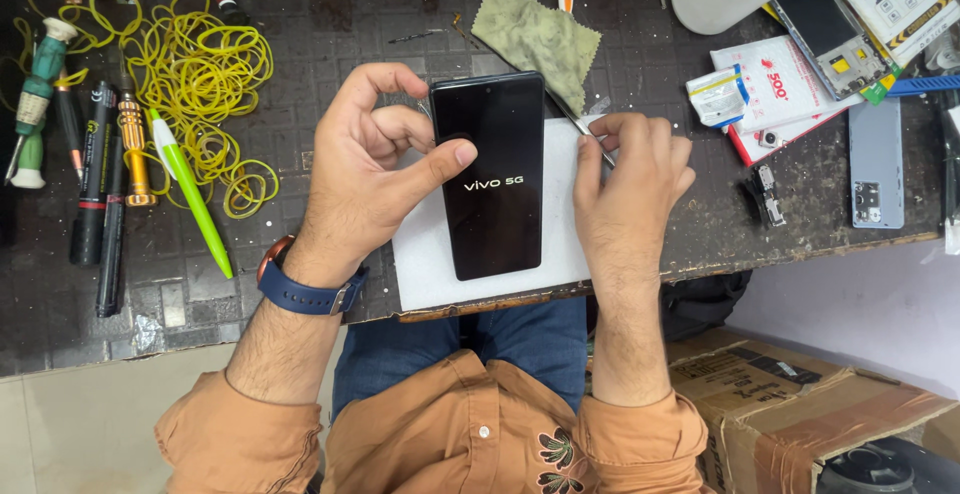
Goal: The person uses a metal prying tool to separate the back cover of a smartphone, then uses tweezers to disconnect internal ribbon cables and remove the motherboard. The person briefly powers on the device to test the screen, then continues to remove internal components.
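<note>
We see a black phone (488, 176) lying screen-up on a white mat (420, 254) at the bench's front edge, long axis running near-to-far, top end w/ camera dot pointing away from us. Left hand (375, 169) has thumb pressed on the lit screen, other fingers curled & holding nothing. Right hand (625, 189) rests by the phone's right edge, pinching thin metal tweezers (590, 137).

- A black phone screen (487, 174) is glowing with white lettering between the two hands, the left thumb touching it.
- White-and-red flat packets (775, 89) are lying beyond the right hand.
- A brown cardboard box (790, 399) is sitting below the right forearm.
</note>
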